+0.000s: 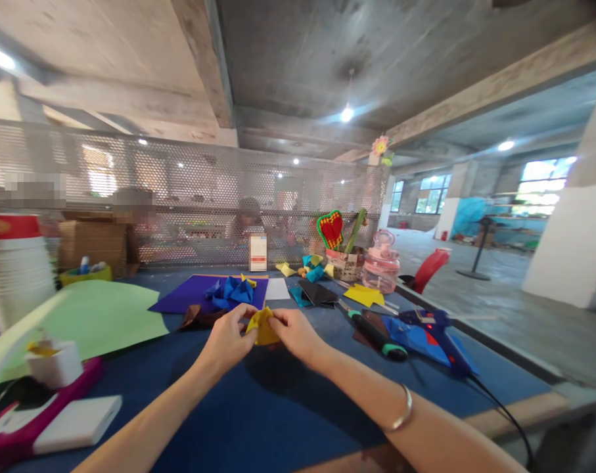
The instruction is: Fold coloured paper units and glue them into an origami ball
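Note:
Between my two hands, just above the blue tabletop, is a small folded piece of yellow paper or felt. My left hand pinches its left edge with thumb and fingers. On its right side my right hand grips it the same way. Behind my left hand lie a dark brown piece and blue folded pieces on a purple sheet. Black folded pieces and flat yellow sheets lie beyond my right hand.
A glue gun with a trailing cord and a black-green handled tool lie at right. A pink bottle stands by a basket. At left are stacked paper cups, a light green sheet and a power strip.

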Tool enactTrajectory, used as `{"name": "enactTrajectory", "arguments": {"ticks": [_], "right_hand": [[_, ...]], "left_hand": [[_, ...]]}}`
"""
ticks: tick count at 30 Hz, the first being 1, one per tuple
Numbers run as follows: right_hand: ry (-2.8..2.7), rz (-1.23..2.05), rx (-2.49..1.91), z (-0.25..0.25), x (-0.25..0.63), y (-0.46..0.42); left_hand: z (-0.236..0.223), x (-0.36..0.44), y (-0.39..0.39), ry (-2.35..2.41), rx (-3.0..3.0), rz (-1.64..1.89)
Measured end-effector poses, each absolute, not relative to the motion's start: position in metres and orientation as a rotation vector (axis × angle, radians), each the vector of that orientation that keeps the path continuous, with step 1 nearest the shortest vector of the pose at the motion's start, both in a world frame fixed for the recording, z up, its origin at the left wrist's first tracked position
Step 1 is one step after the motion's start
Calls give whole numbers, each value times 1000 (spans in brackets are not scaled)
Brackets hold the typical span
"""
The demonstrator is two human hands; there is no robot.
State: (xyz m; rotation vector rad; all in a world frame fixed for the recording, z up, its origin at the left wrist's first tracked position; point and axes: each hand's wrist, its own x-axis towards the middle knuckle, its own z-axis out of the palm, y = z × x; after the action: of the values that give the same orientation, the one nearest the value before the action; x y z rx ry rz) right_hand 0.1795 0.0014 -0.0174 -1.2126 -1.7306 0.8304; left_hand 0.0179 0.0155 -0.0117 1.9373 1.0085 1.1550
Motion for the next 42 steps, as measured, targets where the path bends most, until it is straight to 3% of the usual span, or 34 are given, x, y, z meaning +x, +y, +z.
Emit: {"name": "enactTrajectory", "arguments": {"ticks": [8, 18, 32, 42], "right_hand": [[-1894, 542, -1265, -11, 179, -6], [-1965, 482, -1240, -10, 178, -7], [-1649, 393, -1289, 1, 205, 7], [-1747, 399, -1358, 0, 199, 3]], "left_hand": [[-12, 11, 16, 1189, 2185, 1207], [-9, 15, 11, 1263, 2227, 1196], [-35, 2, 48, 1195, 1608, 1188], [-31, 4, 42, 1118, 1478, 1177]]}}
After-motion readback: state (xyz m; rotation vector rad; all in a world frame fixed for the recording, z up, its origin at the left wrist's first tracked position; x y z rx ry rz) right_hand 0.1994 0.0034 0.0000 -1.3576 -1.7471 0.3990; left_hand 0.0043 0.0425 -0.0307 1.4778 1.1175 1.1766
